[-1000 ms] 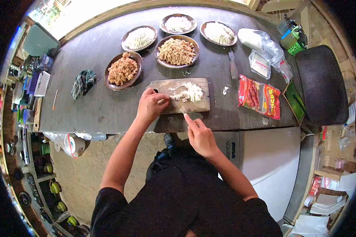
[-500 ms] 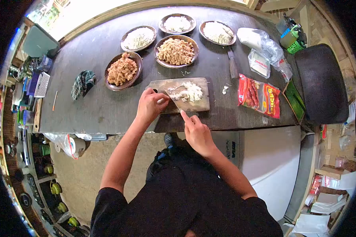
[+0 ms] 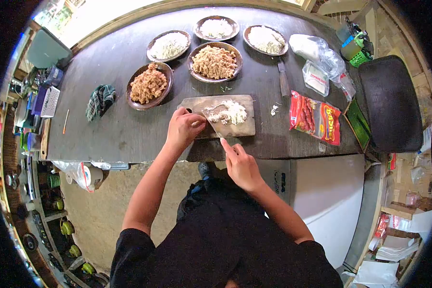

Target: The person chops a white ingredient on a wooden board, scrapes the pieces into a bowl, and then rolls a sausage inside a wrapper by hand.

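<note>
My right hand (image 3: 244, 166) is closed around the handle of a knife (image 3: 211, 125), its blade slanting up and left over the wooden cutting board (image 3: 246, 129). At the board's left end, my left hand (image 3: 182, 129) has its fingers bunched together close beside the blade. What those fingers hold is hidden, though a dark bit shows at their tips. To the right of the blade lies a heap of finely cut whitish food (image 3: 234, 112).
Beyond the board stand bowls of brown crumbly food (image 3: 214, 61) and plates of white shreds (image 3: 169, 45). A second knife (image 3: 283, 81), a red sausage packet (image 3: 315, 117) and plastic bags (image 3: 317, 53) are on the right. A checked cloth (image 3: 101, 102) lies left.
My left thumb has drawn in and the left fingers have shifted slightly. The knife stays in my right hand at almost the same place. The whole view has moved very slightly.
</note>
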Tool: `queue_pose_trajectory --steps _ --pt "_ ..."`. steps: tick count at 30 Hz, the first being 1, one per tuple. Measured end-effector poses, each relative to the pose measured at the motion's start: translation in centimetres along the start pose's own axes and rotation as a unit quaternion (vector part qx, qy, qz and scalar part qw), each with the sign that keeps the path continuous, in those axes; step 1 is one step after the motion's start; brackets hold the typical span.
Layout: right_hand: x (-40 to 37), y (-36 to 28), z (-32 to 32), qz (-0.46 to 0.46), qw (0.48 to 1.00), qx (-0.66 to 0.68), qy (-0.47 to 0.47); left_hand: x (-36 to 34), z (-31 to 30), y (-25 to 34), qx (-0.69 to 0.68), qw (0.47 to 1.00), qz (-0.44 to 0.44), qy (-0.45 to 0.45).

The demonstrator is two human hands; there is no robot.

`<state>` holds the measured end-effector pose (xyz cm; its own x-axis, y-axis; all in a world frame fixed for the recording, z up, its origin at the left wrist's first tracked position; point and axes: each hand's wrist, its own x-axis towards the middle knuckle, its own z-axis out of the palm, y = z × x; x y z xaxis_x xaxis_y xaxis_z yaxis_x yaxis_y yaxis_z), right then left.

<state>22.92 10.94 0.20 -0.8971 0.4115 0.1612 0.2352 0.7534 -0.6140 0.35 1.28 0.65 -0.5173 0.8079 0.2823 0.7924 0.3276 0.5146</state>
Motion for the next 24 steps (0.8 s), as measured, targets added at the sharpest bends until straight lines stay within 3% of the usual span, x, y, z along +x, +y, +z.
queue_pose_trajectory --steps 9,19,24 --pt "-0.1 0.2 -0.9 0.005 1.000 0.021 0.006 0.0 0.1 -0.3 0.015 0.999 0.040 0.014" --pt "-0.2 0.0 -0.5 0.007 1.000 0.000 -0.029 -0.1 0.4 -0.7 -0.006 1.000 0.017 0.011" --pt "0.5 0.0 -0.3 0.007 1.000 -0.001 0.004 -0.1 0.1 -0.3 0.000 1.000 -0.001 0.007"
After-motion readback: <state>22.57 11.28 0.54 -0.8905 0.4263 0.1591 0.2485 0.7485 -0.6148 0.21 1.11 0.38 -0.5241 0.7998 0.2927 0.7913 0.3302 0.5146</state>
